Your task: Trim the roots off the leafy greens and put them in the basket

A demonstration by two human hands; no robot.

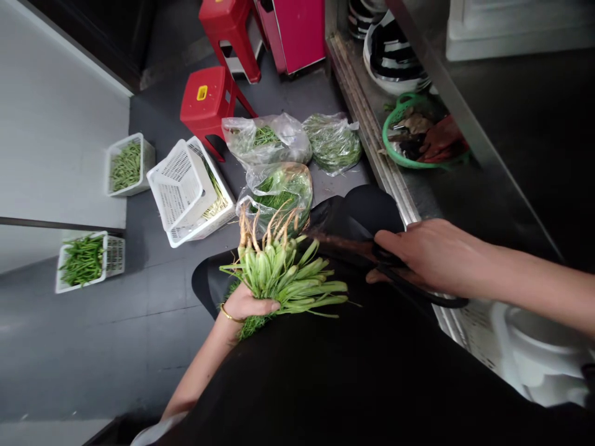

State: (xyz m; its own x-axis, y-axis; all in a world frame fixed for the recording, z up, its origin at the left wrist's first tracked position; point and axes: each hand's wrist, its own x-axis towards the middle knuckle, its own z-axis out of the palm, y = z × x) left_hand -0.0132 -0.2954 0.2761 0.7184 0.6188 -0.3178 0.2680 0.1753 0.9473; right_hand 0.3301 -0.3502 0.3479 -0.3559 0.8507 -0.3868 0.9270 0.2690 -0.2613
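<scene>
My left hand [245, 303] is closed round a bunch of green stalks with pale roots [279, 266], held roots-up over my dark lap. My right hand [418, 254] is closed on the black handles of large scissors [362, 244], whose blades point left toward the stalk ends. The blades lie close to the bunch, just right of it. A gold bangle sits on my left wrist.
On the dark floor lie three clear bags of greens [267, 137], a white basket with another stacked in it [188, 189], and two white baskets of green beans [83, 260]. Red stools [207, 99] stand behind. A steel shelf with a green basket [416, 133] runs along the right.
</scene>
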